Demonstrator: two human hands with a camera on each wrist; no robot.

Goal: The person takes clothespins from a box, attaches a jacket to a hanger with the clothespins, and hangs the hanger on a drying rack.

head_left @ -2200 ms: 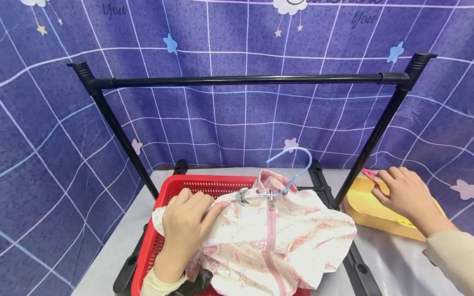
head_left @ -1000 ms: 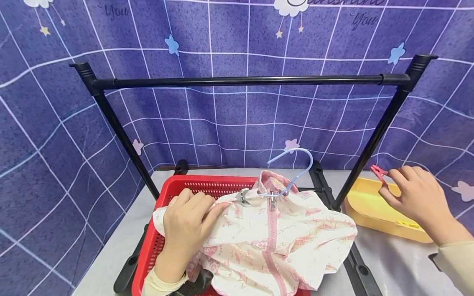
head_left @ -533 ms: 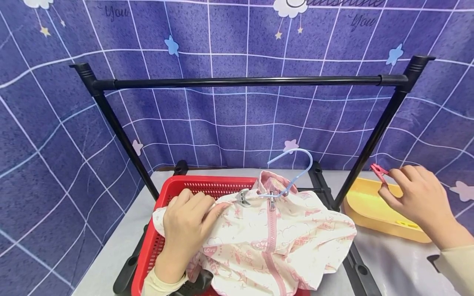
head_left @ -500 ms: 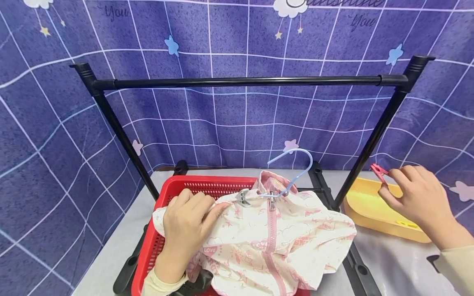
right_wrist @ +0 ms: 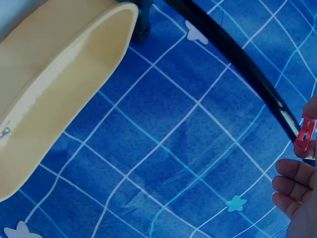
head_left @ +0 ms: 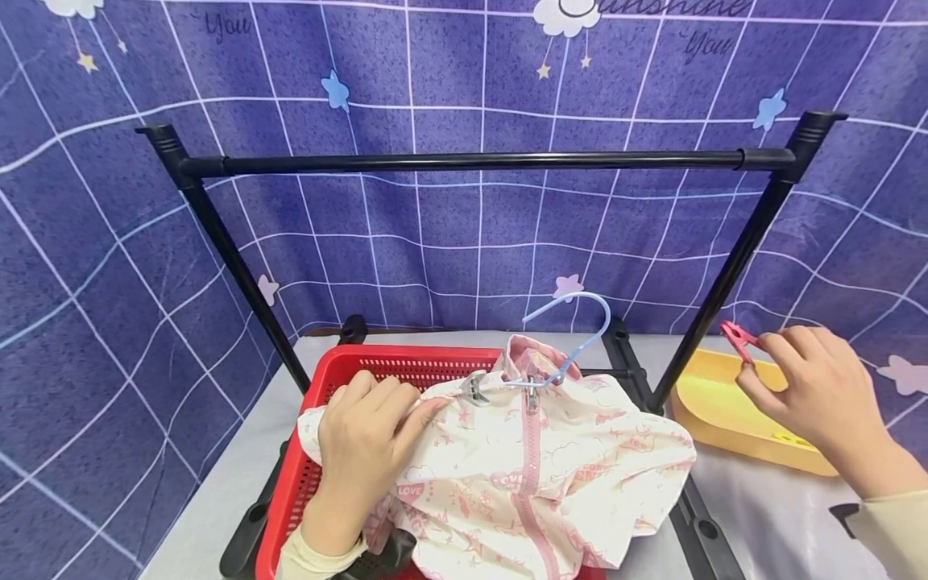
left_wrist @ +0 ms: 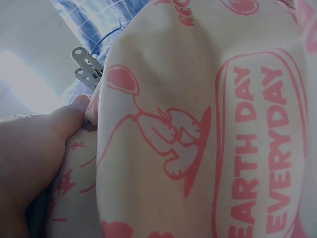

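A white jacket with pink print lies over the red basket, a blue hanger rising out of its collar. My left hand grips the jacket's shoulder at the left; its thumb presses the cloth in the left wrist view. Beside that thumb a grey clip is fastened on the shoulder, seen also as a grey clip from below. Up at the right, my right hand pinches a red clothespin between thumb and index finger, above the yellow tray. The red clothespin shows at the right wrist view's edge.
A black rack stands over the basket, its top bar running across. The red basket sits between its feet. The yellow tray, at the right beyond the rack's post, holds a yellow clip. A patterned blue curtain hangs behind.
Compared with the earliest frame, my right hand and the red clothespin are slightly farther right. Over the last half second they have barely moved. My left hand keeps its grip on the jacket.
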